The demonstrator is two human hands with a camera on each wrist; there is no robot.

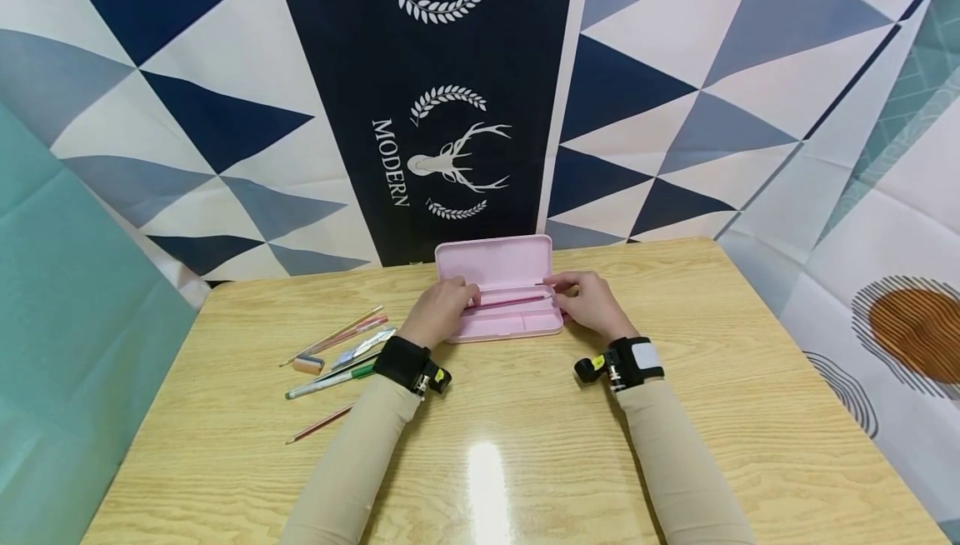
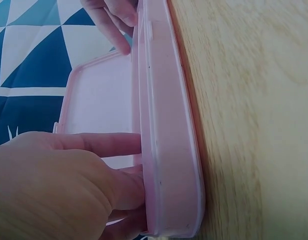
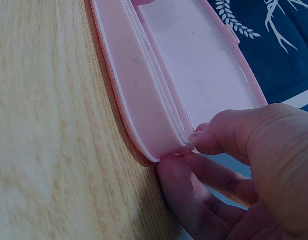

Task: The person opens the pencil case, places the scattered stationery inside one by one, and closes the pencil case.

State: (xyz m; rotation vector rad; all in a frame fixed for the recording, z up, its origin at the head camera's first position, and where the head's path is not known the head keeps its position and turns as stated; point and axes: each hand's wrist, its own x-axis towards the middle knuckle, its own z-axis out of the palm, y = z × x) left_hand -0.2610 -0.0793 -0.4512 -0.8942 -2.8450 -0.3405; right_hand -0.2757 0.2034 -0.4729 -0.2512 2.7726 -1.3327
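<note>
An open pink pencil case (image 1: 495, 260) stands at the table's back edge, its lid leaning up against the patterned cloth. A dark red pencil (image 1: 510, 302) lies lengthwise over its compartments. My left hand (image 1: 438, 312) reaches into the case's left end and pinches the pencil there; in the left wrist view the front wall hides the fingertips. At the opposite end, my right hand (image 1: 592, 303) grips the case's corner. The right wrist view shows its thumb (image 3: 206, 139) on the rim and the other fingers outside the end wall.
Left of the case lie several pencils and pens, among them a green-and-white pen (image 1: 330, 382), with a small eraser (image 1: 308, 364) beside them. A reddish pencil (image 1: 318, 424) lies nearer the front. Patterned cloth (image 1: 637, 112) hangs behind the wooden table (image 1: 540, 445).
</note>
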